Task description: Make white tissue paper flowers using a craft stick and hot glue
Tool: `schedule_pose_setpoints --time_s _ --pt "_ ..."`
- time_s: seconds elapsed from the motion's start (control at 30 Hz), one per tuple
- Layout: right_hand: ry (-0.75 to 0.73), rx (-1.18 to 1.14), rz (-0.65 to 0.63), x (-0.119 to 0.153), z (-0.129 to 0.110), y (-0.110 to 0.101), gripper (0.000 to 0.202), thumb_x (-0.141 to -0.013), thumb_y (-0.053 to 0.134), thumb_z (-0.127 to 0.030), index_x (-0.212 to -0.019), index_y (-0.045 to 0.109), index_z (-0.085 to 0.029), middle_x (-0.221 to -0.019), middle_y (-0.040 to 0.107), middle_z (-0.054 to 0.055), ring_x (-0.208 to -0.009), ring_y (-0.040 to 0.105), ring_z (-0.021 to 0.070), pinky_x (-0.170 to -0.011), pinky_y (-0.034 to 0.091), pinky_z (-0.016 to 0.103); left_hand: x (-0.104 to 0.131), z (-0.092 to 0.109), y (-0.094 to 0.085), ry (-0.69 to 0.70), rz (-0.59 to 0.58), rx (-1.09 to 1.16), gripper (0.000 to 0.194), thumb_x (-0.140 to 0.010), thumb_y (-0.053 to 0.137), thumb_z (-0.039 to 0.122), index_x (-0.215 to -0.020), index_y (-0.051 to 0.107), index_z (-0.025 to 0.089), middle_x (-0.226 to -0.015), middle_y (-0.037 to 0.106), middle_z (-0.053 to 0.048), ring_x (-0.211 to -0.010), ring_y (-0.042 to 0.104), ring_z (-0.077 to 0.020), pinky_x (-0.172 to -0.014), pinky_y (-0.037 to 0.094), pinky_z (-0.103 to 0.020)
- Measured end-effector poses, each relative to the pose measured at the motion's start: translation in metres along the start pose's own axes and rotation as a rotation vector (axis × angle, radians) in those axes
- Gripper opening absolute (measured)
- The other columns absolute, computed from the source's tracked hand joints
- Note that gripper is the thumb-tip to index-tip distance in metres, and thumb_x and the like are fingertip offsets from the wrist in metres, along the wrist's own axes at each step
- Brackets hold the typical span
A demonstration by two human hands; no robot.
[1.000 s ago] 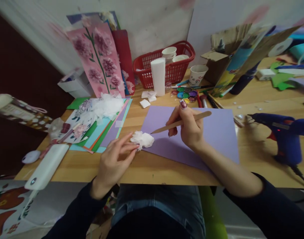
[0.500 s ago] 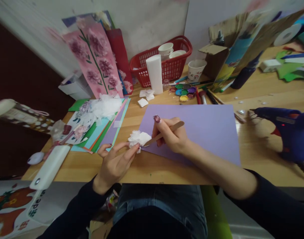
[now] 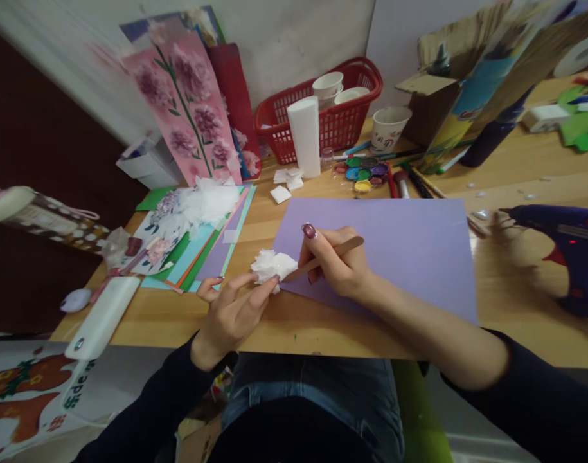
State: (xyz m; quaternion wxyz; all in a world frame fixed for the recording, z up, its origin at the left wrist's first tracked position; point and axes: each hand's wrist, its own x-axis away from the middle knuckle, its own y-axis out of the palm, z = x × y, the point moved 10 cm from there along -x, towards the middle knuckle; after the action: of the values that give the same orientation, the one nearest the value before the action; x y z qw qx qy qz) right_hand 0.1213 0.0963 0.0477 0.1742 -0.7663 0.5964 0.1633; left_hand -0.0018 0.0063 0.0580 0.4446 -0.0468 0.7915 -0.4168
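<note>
A flat wooden stick [image 3: 347,246] is pinched in my right hand [image 3: 339,260], its lower tip against the edge of a white crumpled paper flower [image 3: 273,265]. My left hand [image 3: 236,312] holds the flower at its near side between thumb and fingertip, the other fingers spread to the left. The flower lies at the left corner of a purple sheet [image 3: 400,244], partly over the wood. My right forearm crosses the sheet's near part. The stick's tip is hard to make out against the flower.
A blue glue gun [image 3: 578,251] lies at the right. Paint pots [image 3: 363,185], a paper cup [image 3: 389,130] and a red basket [image 3: 342,128] stand behind the sheet. Coloured papers [image 3: 216,254] lie left, near a white device [image 3: 102,315]. The table's front edge is close.
The whole view has shifted slightly, so most things sit a little further right. Both hands keep nearly the same grip and place at the flower.
</note>
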Motion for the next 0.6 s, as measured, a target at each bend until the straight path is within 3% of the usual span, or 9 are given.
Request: schedule_pose_setpoints --time_s 0.6 --pt "0.044 -0.006 0.055 0.001 0.006 -0.004 0.058 -0.097 0.04 -0.054 -0.056 0.058 -0.017 -0.038 0.051 -0.003 -0.033 0.046 0.0059 -0.041 0.038 0.019 -0.004 -0.005 0.013 -0.094 -0.13 0.003 0.05 -0.083 0.066 0.006 -0.128 0.051 0.019 -0.08 0.075 0.002 -0.084 0.066 -0.0205 -0.082 0.032 -0.038"
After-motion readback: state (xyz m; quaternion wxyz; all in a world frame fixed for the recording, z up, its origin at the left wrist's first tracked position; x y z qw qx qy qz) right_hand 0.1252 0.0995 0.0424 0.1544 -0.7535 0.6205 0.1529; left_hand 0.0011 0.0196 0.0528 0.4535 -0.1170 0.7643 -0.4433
